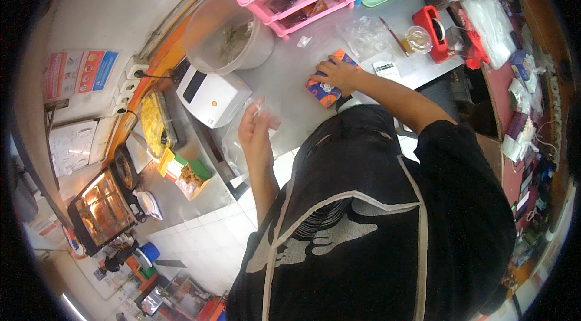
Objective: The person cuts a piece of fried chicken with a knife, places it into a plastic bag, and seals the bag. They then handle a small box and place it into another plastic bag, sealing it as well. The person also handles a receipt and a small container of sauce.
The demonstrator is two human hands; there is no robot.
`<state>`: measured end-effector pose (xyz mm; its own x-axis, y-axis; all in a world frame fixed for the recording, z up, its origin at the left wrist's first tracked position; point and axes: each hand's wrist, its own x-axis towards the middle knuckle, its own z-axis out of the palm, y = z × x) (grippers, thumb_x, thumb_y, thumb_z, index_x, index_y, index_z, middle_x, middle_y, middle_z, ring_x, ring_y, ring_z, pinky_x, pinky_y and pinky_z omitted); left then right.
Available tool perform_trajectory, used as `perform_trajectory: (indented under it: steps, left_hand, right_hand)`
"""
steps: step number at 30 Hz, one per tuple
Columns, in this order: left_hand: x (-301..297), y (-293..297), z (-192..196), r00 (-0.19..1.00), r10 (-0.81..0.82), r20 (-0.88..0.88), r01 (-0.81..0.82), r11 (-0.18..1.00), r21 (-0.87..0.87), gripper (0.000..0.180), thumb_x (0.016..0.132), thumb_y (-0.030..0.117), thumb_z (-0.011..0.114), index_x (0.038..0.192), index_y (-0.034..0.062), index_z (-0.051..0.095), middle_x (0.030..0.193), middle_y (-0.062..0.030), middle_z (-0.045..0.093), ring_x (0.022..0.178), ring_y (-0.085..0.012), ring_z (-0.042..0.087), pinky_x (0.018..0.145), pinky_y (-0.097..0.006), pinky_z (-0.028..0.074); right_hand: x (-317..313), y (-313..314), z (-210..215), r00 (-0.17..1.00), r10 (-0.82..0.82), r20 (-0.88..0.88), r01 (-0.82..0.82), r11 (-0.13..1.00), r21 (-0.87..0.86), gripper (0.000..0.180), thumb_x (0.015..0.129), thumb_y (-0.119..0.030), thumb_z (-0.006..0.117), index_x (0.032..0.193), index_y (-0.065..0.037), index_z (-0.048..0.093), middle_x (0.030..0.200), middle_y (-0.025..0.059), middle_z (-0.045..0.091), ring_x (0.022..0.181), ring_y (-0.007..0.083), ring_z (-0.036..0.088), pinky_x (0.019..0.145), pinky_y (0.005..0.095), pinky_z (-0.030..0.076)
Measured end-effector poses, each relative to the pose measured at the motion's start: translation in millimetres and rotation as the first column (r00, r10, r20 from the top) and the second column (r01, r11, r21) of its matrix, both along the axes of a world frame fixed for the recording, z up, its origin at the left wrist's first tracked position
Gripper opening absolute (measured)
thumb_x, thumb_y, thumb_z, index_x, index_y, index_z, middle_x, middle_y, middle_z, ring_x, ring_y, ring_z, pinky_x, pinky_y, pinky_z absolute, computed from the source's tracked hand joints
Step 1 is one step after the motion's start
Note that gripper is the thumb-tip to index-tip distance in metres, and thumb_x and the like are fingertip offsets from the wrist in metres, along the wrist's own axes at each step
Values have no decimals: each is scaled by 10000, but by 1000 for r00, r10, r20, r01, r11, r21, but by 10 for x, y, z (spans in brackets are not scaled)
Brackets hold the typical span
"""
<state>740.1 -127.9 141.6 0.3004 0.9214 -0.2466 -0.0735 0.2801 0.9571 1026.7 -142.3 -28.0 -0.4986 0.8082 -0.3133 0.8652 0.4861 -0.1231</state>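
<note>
Two hands: we see our right hand (339, 73) flat on an orange and blue packet (327, 86), and our left hand (257, 127) raised off the steel counter (290, 67) with a clear plastic bag (242, 139).
Right grip: palm and spread fingers press down on the packet's upper half; we judge it pinned, not wrapped round.
Left grip: fingertips are pinched together on a crumpled bit of the clear film near the top of the bag.
Packet place: it lies on the counter just ahead of our chest, near the counter's front edge.
Key relation: the packet lies to the right of the left hand and a little farther from us, with bare counter between; its long axis runs from near-left to far-right, along our right forearm. The right hand is on it, so it is the nearer one by far.
Label slip: a small white slip (386, 69) with dark print lies just right of the packet.
Box: a white machine (212, 94) with a dark window stands left of the bag.
Carton: a green and orange carton (184, 174) sits on the lower shelf at left.
Signs: a red and blue notice (82, 71) hangs on the wall at far left.
</note>
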Motion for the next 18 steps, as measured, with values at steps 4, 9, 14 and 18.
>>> perform_trajectory:
  steps: [4,9,14,18]
  left_hand:
    - [90,209,325,989,-143,-38,141,989,-51,590,949,121,623,1493,41,408,818,15,588,722,-84,553,733,-253,466]
    - [218,425,520,953,-288,93,300,938,-176,606,981,109,538,1546,68,323,656,76,407,595,-44,441,706,-280,476]
    - [561,638,532,896,-425,125,443,860,-254,545,1011,142,483,1538,108,350,610,92,342,530,-46,378,651,-271,456]
    - [993,756,593,766,-640,58,630,730,-264,533,1009,153,472,1530,100,374,593,82,363,521,-51,383,596,-268,456]
  right_hand:
    - [73,138,41,916,-361,-176,340,930,-140,1144,585,-369,869,1549,-275,261,1406,195,465,1361,363,415,1117,594,307]
    - [523,93,340,214,-748,-629,573,617,-540,915,720,-431,756,1501,-161,362,1386,225,509,1251,390,520,1025,447,449]
    - [715,-654,1135,-640,-734,-227,-126,392,-911,664,803,-457,684,1282,-6,600,1123,188,693,981,273,695,884,397,556]
    - [414,-1073,1390,-707,-691,-151,-246,441,-863,633,811,-424,693,1248,25,609,1057,198,708,863,275,719,790,377,592]
